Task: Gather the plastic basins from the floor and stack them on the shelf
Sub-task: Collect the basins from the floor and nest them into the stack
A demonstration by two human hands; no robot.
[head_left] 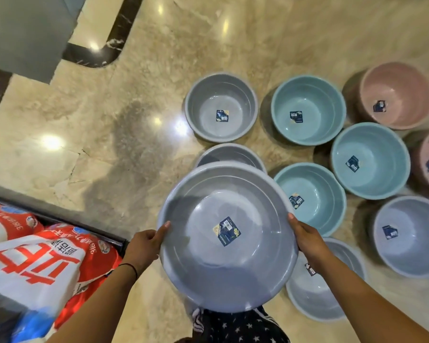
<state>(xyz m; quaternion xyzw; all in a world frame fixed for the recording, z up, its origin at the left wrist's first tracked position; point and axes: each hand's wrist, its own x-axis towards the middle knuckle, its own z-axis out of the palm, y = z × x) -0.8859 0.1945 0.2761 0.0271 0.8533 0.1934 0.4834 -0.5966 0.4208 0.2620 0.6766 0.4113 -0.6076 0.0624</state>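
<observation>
The person is holding a grey basin [229,237] up off the marble floor [89,134], in front of the body and above the other basins. The left hand [144,246] is clamped on its left rim, thumb hooked over the lip, and the right hand [307,240] is gripping the opposite rim the same way, so the two hands are set well apart across the bowl.

The basin is looking thin-walled and light, probably flexing a little when squeezed, and its glossy plastic is likely to be slippery. The rolled rim is the sensible place to take hold, at two opposite points as here; a label [227,231] is sitting at the bottom inside.

More basins are lying open side up on the floor: another grey basin [221,107], teal basins [307,110] and pink basins [396,95], close together. Red and white packs [40,258] are filling a low shelf edge at the lower left.
</observation>
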